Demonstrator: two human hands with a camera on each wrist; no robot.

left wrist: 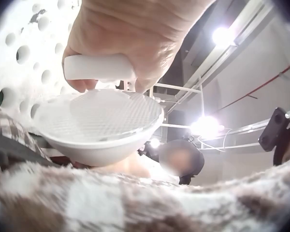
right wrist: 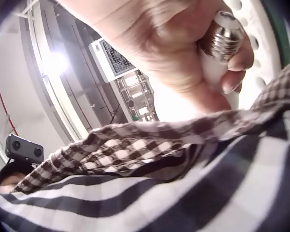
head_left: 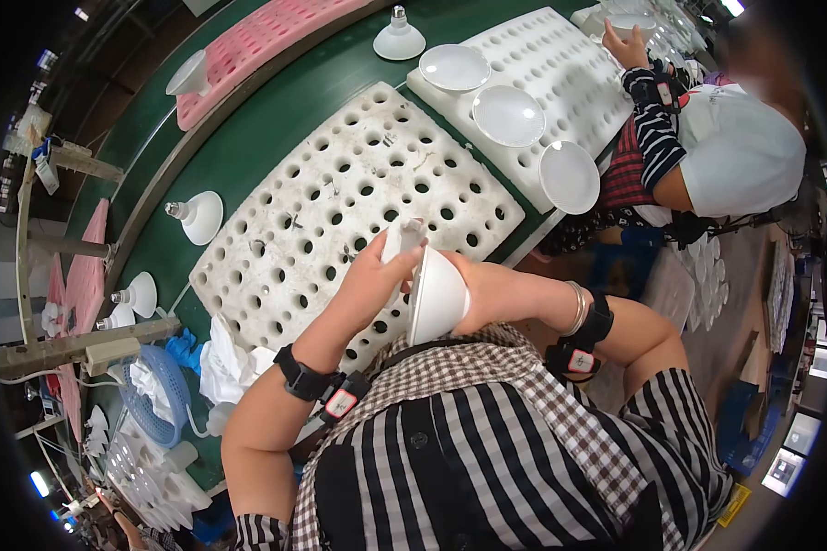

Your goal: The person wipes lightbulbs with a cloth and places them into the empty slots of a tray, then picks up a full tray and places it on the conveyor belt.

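Note:
My right hand [head_left: 476,292] grips a white reflector light bulb [head_left: 439,298] by its neck, close in front of the apron. The metal screw base [right wrist: 227,41] pokes out between thumb and fingers in the right wrist view. The bulb's ribbed lens [left wrist: 104,116] faces my left hand [head_left: 363,283]. That hand holds a small white block with rounded ends [left wrist: 97,67] just over the lens; what kind of thing it is I cannot tell. Beneath both hands lies a white foam board with holes [head_left: 322,193].
Three bulbs [head_left: 508,116] sit lens up along a second foam board [head_left: 560,55]. Other bulbs [head_left: 198,218] rest on the green bench [head_left: 156,174]. A pink foam board [head_left: 257,46] is at the back, a blue basket [head_left: 152,413] at left. Another person [head_left: 735,147] works at right.

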